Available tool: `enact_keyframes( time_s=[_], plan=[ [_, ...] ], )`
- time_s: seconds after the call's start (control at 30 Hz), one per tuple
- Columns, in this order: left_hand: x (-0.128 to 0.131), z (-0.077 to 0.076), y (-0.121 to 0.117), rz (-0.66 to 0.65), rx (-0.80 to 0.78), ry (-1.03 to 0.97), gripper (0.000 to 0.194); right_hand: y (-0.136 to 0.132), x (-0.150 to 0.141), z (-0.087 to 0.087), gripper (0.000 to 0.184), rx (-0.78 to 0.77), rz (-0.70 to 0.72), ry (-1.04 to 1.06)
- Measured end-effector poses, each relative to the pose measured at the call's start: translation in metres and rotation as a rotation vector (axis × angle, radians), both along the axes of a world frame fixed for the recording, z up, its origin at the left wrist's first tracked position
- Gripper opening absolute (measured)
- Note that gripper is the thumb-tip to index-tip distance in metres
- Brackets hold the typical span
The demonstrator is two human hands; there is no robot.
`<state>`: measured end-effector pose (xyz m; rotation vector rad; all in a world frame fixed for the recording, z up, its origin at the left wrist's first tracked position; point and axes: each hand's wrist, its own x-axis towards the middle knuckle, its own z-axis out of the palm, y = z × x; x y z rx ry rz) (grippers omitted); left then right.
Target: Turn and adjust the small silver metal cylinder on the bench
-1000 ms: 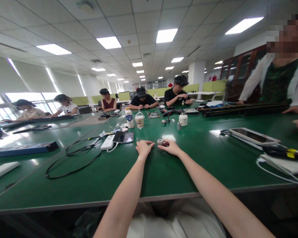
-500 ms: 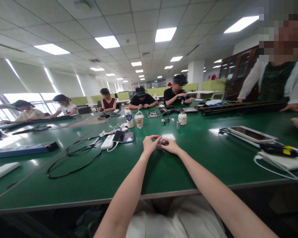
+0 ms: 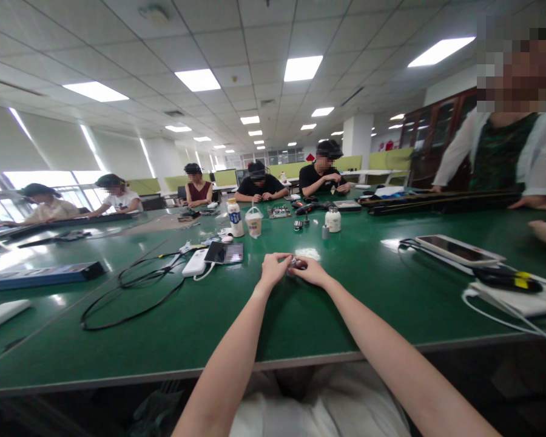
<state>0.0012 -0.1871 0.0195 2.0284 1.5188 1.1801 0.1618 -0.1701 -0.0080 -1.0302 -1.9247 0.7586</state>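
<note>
My left hand (image 3: 275,268) and my right hand (image 3: 313,271) meet over the green table (image 3: 209,328), fingertips close together. Between them is a small, shiny, silvery part (image 3: 294,262), pinched from both sides; its kind is too small to make out and fingers cover much of it. Just beyond my hands stand a small grey cylinder (image 3: 324,232) and a white jar (image 3: 333,220). Small dark metal pieces (image 3: 299,225) lie to their left.
A phone (image 3: 225,252) and a white power bank (image 3: 195,262) lie left, beside looping black cable (image 3: 131,328). Behind them stand a bottle (image 3: 235,218) and a cup (image 3: 254,222). Another phone (image 3: 457,250) lies right. Several people sit across; a person in white sleeves (image 3: 455,145) leans in at right.
Both hands stay together around the small silvery part, with only slight finger movement. The camera view has shifted a little.
</note>
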Motion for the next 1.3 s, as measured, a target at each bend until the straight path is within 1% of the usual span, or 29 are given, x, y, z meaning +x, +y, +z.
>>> enact_keyframes(
  time_s=[0.17,0.3,0.43,0.6,0.77,0.9,1.07,1.2,1.3],
  plan=[
    [-0.002,-0.001,0.007,-0.038,-0.032,-0.015,0.026,0.0,-0.001,0.001,0.041,0.008,-0.003,0.022],
    [-0.001,-0.002,0.009,-0.031,-0.034,-0.015,0.026,0.001,-0.002,0.0,0.036,0.004,-0.016,0.018],
    [0.0,-0.003,0.007,-0.008,-0.025,-0.006,0.025,0.004,-0.003,-0.001,0.032,0.002,-0.035,0.006],
    [0.001,-0.001,0.002,0.005,-0.031,-0.004,0.025,0.006,-0.004,-0.002,0.036,0.015,-0.072,-0.012],
    [0.001,0.005,-0.002,0.003,-0.033,-0.03,0.024,0.002,-0.003,0.004,0.042,0.03,-0.087,-0.066],
    [-0.004,0.007,0.0,0.022,-0.033,-0.061,0.025,-0.005,-0.003,0.011,0.044,0.02,-0.055,-0.118],
    [-0.017,-0.002,0.008,0.093,-0.105,-0.057,0.027,-0.013,0.0,0.019,0.04,-0.019,0.039,-0.148],
    [-0.028,-0.012,0.008,0.152,-0.173,0.004,0.026,-0.014,0.001,0.021,0.037,-0.05,0.087,-0.151],
    [-0.034,-0.017,0.008,0.165,-0.203,0.063,0.024,-0.014,0.002,0.021,0.035,-0.068,0.105,-0.145]
  ],
)
